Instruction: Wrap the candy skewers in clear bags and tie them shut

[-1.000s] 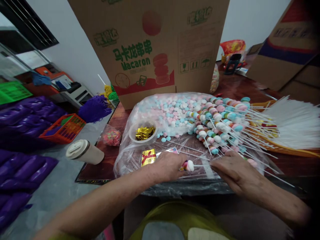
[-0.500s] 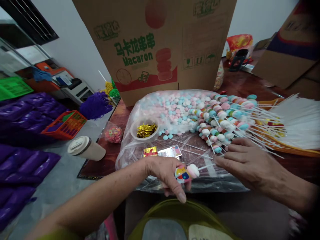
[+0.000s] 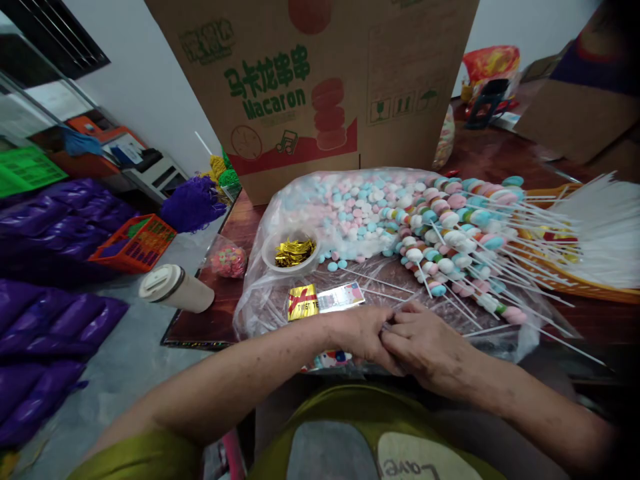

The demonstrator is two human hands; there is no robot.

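Observation:
My left hand (image 3: pixel 367 333) and my right hand (image 3: pixel 417 340) meet at the front edge of the table, fingers closed together. What they pinch between them is hidden. A colourful printed wrapper (image 3: pixel 335 360) shows below my left wrist. Behind lie a gold packet (image 3: pixel 303 301) and a silvery printed strip (image 3: pixel 343 297). A bowl of gold twist ties (image 3: pixel 294 253) stands on clear plastic. Beyond it spread pastel candies (image 3: pixel 355 207). To the right is a pile of candy skewers (image 3: pixel 450 240) on white sticks.
A large cardboard box (image 3: pixel 330 87) stands behind the candies. An orange basket (image 3: pixel 570 280) with white sticks (image 3: pixel 610 233) is at the right. A lidded cup (image 3: pixel 177 289) and a bag of pink candies (image 3: pixel 229 259) are at the left.
My right hand has moved left to meet my left hand. The candy and wrapper that showed at my left fingers are mostly covered now. Another skewer lies at the pile's front.

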